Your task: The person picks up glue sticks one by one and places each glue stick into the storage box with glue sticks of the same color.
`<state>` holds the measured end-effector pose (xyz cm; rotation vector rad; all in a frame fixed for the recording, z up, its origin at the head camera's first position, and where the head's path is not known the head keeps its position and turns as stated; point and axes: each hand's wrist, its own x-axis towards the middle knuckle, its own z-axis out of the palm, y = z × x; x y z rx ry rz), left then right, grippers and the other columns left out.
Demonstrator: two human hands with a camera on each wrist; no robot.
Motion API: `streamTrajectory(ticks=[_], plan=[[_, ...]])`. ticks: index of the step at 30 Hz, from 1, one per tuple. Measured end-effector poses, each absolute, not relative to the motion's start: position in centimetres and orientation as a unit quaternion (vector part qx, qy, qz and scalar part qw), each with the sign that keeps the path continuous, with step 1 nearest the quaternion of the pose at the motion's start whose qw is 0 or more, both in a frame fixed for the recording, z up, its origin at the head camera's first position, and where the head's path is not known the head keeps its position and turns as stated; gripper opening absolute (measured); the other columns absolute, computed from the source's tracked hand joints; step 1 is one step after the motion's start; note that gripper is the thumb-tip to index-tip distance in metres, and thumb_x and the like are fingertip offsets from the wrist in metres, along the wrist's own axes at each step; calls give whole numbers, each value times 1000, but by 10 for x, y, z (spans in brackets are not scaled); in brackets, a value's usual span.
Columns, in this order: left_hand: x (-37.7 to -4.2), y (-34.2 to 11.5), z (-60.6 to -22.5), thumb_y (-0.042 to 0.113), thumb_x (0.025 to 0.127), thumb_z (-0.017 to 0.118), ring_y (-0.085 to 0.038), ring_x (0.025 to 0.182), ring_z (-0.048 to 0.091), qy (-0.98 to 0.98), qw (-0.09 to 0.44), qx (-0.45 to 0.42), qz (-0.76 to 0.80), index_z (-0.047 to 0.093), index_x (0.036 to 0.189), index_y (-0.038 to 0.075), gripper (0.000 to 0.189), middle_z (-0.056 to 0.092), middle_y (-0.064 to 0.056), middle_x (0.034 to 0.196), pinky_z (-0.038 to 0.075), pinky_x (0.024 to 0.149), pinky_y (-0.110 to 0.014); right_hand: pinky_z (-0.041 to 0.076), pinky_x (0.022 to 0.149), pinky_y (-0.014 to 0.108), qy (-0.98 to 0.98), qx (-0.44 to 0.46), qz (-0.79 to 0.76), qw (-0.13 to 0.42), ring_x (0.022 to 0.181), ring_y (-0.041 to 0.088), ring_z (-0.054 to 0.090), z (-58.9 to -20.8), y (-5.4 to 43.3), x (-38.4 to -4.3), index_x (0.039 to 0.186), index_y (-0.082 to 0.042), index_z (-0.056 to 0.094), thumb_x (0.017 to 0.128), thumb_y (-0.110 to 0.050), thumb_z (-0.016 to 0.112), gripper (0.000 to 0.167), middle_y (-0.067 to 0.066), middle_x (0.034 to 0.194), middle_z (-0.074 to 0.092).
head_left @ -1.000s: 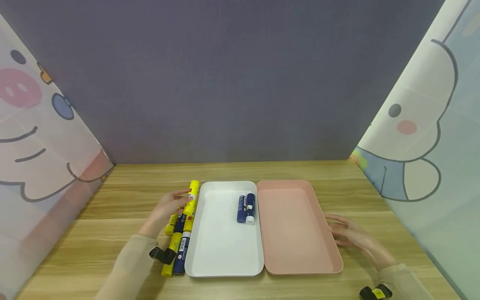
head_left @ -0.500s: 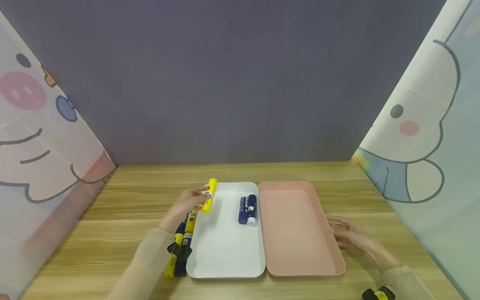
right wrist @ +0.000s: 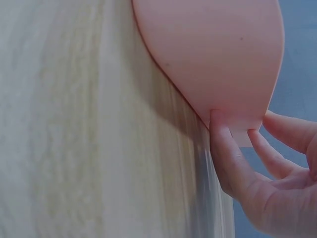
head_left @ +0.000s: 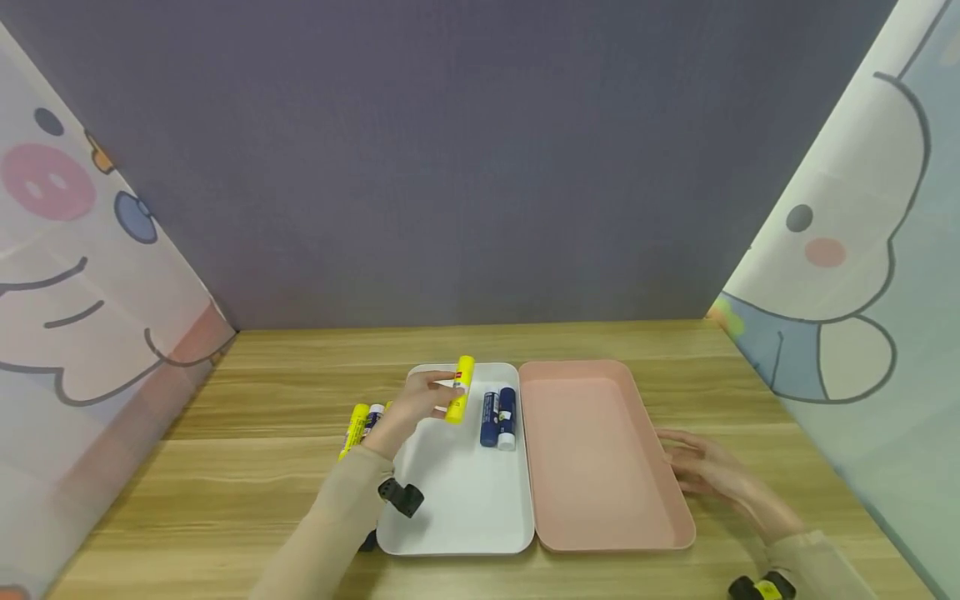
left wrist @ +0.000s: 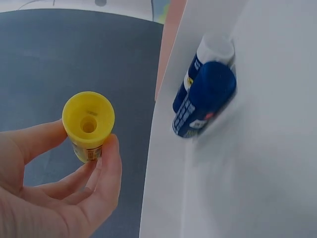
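The left hand (head_left: 420,404) pinches a yellow glue stick (head_left: 460,390) between thumb and fingertips, the stick lying just past the palm on the hand's right, its far end leaning slightly to the right; hand and stick are above the far half of a white tray (head_left: 457,508), apart from its floor; the left wrist view shows the hollow yellow end of the stick facing the camera.

Just to the right of that hand, inside the white tray and near its right wall, lie two sticks side by side: a dark blue stick (head_left: 490,419), nearer the hand, and a white-capped blue stick (head_left: 507,412), its cap toward the person; to the left of the hand, outside the tray on the wooden tabletop (head_left: 247,467), are another yellow stick (head_left: 356,429) and a blue stick with a white end (head_left: 372,419), both partly hidden by the forearm.

The right hand (head_left: 701,467) has its fingers loosely extended, their tips touching the outer wall of a pink tray (head_left: 600,467); this tray lies directly left of that hand, beside the white one.
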<state>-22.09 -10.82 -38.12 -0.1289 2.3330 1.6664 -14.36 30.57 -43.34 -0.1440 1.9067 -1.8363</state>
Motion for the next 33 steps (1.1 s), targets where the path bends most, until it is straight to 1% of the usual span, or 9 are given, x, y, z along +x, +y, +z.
streamTrajectory(ticks=[4, 6, 12, 16, 19, 23, 27, 31, 33], plan=[[-221, -97, -383, 15, 81, 64, -22, 84, 59, 801, 139, -42, 581, 49, 122, -1, 47, 59, -16, 102, 51, 72, -35, 48, 82, 34, 696, -58, -672, 246, 97, 12, 58, -433, 306, -144, 131, -12, 41, 89, -13, 51, 42, 3, 112, 59], [-222, -92, -384, 16, 80, 64, -21, 84, 59, 798, 144, -40, 584, 49, 122, -1, 48, 59, -15, 101, 51, 72, -34, 48, 82, 33, 693, -62, -674, 247, 97, 12, 58, -433, 306, -144, 131, -12, 41, 90, -12, 50, 42, 3, 112, 59], [-224, -75, -388, 16, 79, 65, -21, 84, 58, 783, 163, -30, 599, 48, 122, -2, 49, 58, -15, 103, 52, 72, -34, 49, 81, 32, 689, -67, -678, 247, 96, 11, 58, -433, 305, -143, 121, -25, 49, 90, -10, 50, 35, 0, 109, 60], [-224, -63, -390, 15, 79, 66, -20, 81, 58, 774, 168, -18, 610, 49, 121, -2, 49, 58, -15, 103, 52, 71, -33, 49, 80, 32, 698, -64, -671, 241, 95, 12, 59, -432, 304, -143, 126, -19, 46, 89, -12, 51, 38, 2, 110, 60], [-224, -56, -390, 16, 78, 66, -18, 75, 59, 772, 172, -11, 612, 49, 120, -3, 49, 60, -14, 97, 53, 69, -32, 49, 80, 32, 701, -58, -669, 240, 94, 12, 59, -432, 304, -143, 128, -15, 45, 89, -12, 52, 40, 2, 110, 60], [-223, -46, -389, 15, 79, 66, -16, 68, 58, 772, 176, -8, 611, 50, 120, -3, 48, 60, -13, 92, 53, 67, -31, 49, 80, 32, 696, -61, -673, 243, 94, 12, 59, -432, 305, -143, 126, -18, 46, 89, -12, 51, 38, 1, 109, 60], [-223, -37, -388, 14, 78, 66, -17, 70, 59, 772, 176, -9, 610, 50, 119, -4, 47, 60, -14, 93, 53, 65, -32, 49, 81, 32, 696, -56, -673, 244, 94, 11, 59, -432, 305, -143, 126, -18, 46, 89, -12, 51, 38, 1, 110, 60], [-223, -28, -390, 13, 78, 66, -20, 72, 62, 769, 176, -3, 614, 50, 118, -7, 47, 61, -16, 93, 54, 63, -32, 49, 81, 33, 707, -49, -664, 239, 95, 11, 59, -430, 304, -143, 132, -6, 38, 89, -13, 52, 46, 4, 112, 59], [-223, -23, -391, 13, 77, 66, -20, 71, 62, 768, 175, 1, 616, 50, 117, -8, 48, 61, -16, 91, 54, 62, -31, 49, 81, 33, 709, -49, -662, 238, 94, 11, 59, -430, 304, -143, 132, -5, 37, 89, -13, 52, 46, 5, 112, 59]])
